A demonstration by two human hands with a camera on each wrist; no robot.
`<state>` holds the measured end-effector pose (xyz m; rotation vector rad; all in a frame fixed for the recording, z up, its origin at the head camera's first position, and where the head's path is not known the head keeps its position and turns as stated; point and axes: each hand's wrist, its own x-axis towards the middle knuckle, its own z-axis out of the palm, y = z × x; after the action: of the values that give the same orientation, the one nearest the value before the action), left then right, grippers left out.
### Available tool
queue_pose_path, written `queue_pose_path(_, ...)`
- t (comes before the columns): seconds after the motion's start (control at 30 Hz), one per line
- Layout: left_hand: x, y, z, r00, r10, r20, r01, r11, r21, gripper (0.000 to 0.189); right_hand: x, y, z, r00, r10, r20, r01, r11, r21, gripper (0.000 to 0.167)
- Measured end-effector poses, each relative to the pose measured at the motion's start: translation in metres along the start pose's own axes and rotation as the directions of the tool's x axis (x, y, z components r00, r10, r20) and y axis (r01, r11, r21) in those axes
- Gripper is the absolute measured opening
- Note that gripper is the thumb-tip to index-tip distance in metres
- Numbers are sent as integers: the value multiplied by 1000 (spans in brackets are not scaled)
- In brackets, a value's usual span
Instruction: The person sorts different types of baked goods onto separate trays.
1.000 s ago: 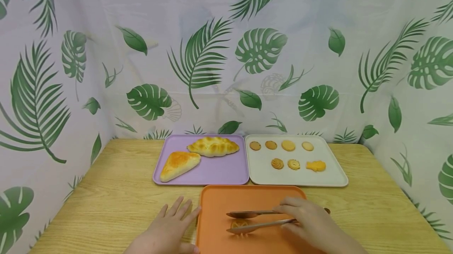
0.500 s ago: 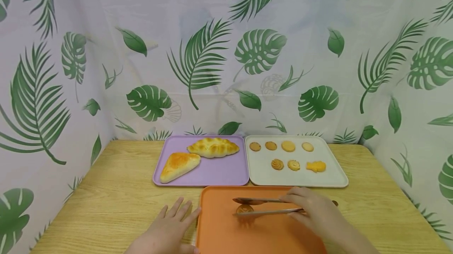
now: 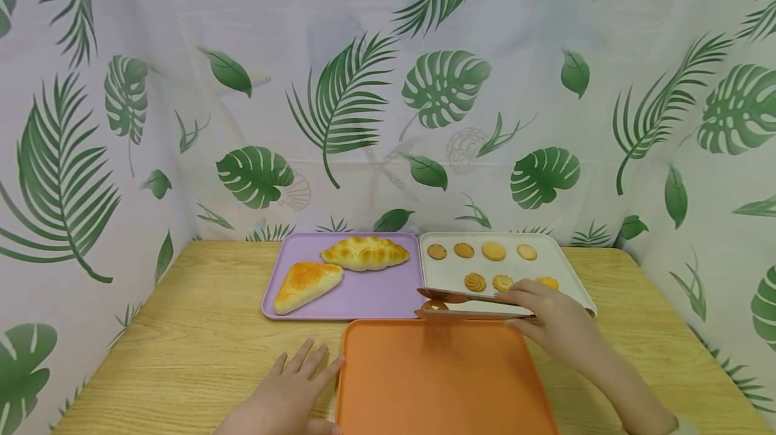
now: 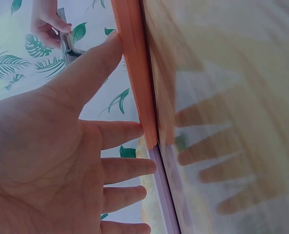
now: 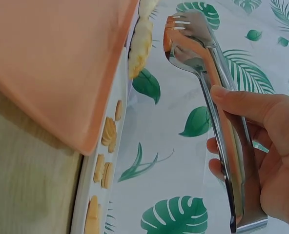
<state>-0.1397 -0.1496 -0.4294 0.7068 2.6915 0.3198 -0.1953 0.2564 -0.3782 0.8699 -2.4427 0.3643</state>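
My right hand grips metal serving tongs, thumb on one arm and fingers on the other. Between the tong heads is a small round brown cookie. In the head view it overlaps the near left corner of the white tray, over the far edge of the orange tray. The right wrist view shows the tongs raised above the trays, their heads covering the cookie. My left hand lies with spread fingers beside the orange tray's left edge; in the left wrist view its thumb reaches that rim.
On the white tray sit several cookies, including a round one, a swirl and a fish-shaped one partly behind the hand. A purple tray at back left holds a triangular bread and a braided bread. Leaf-print cloth surrounds the table.
My right hand has carried the tongs and the cookie up from over the orange tray, away from me and slightly right, to the white tray's near edge. The left hand has stayed put.
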Motion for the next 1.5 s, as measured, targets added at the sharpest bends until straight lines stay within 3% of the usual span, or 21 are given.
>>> queue_pose_path(0.23, 1, 0, 1, 1000, -2, 6, 2, 1000, 20, 94, 14, 20, 3, 1000, 15, 3, -15, 1000, -7, 38)
queue_pose_path(0.5, 1, -1, 2, 1000, 4, 0, -4, 1000, 29, 93, 22, 38, 16, 992, 97, 86, -98, 995, -1, 33)
queue_pose_path(0.9, 1, -1, 3, 1000, 3, -6, -3, 999, 35, 93, 22, 58, 41, 948, 232, 217, -238, 971, 4, 33)
queue_pose_path(1.2, 1, -1, 3, 1000, 3, -12, -3, 999, 42, 94, 21, 65, 51, 931, 257, 258, -265, 964, -6, 34)
queue_pose_path(1.5, 1, -1, 2, 1000, 6, -14, -5, 999, 47, 93, 23, 65, 54, 939, 239, 247, -247, 969, 4, 35)
